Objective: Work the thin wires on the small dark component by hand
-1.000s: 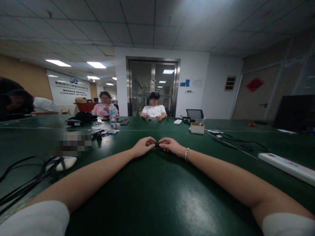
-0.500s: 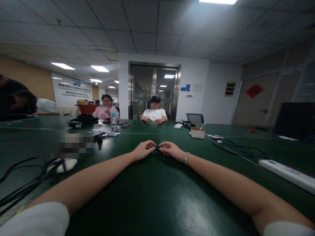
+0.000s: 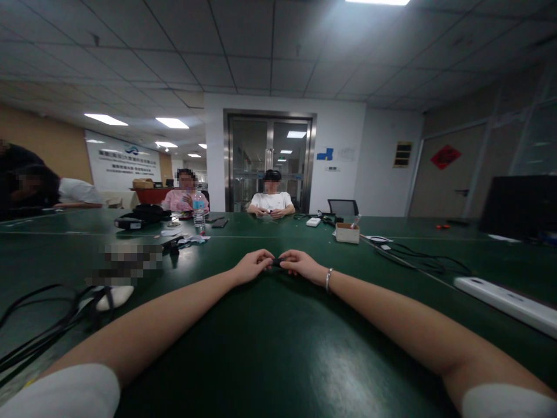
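Note:
A small black object (image 3: 276, 262) is held between my two hands, just above the green table (image 3: 278, 337). The fingertips of my left hand (image 3: 253, 266) pinch its left end. My right hand (image 3: 302, 264), with a silver bracelet at the wrist, grips the right end between thumb and fingers. Both forearms reach forward over the table. The object is too small and dark to make out in detail.
Black cables and a white mouse (image 3: 115, 297) lie at the left. Farther back stand a water bottle (image 3: 199, 210) and a small box (image 3: 347, 233). A white power strip (image 3: 507, 302) is at the right. A person in white (image 3: 272, 202) sits opposite.
The whole view has shifted slightly, so most things appear a little farther left. Both hands keep their grip on the black object in nearly the same place.

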`<state>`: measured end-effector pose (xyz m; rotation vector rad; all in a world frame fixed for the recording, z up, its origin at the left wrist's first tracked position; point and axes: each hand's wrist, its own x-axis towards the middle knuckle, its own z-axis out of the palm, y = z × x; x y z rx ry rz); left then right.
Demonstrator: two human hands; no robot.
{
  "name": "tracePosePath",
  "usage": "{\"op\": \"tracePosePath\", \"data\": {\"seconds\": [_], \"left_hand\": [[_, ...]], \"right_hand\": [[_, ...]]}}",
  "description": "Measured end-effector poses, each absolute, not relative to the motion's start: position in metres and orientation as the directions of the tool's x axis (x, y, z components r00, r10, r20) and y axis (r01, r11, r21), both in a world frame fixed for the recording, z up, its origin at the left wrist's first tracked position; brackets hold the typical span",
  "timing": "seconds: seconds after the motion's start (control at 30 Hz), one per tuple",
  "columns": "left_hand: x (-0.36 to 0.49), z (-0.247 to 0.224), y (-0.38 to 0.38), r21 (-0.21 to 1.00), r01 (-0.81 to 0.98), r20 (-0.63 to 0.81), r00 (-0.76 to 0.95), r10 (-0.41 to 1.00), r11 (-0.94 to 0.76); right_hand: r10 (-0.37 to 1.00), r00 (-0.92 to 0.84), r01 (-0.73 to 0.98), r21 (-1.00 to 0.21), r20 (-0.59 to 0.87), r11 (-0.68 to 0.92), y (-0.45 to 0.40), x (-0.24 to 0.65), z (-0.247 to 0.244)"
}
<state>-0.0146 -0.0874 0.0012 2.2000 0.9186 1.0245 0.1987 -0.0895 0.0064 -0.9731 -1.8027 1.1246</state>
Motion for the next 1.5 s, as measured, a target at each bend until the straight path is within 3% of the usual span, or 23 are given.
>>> {"op": "tracePosePath", "data": {"seconds": [0.13,0.8,1.5], "left_hand": [[-0.0144,0.0028,-0.0890,0.656,0.416,0.447,0.458,0.769,-0.629],[-0.0136,0.0040,-0.0913,0.699,0.385,0.415,0.467,0.781,-0.602],[-0.0155,0.0015,-0.0871,0.631,0.425,0.480,0.444,0.757,-0.649]], "right_hand": [[0.892,-0.401,0.205,-0.928,0.209,0.309,-0.0897,0.1989,0.0070],[0.893,-0.398,0.207,-0.927,0.211,0.312,-0.0888,0.1988,0.0064],[0.901,-0.381,0.204,-0.932,0.206,0.300,-0.0918,0.1968,0.0085]]}}
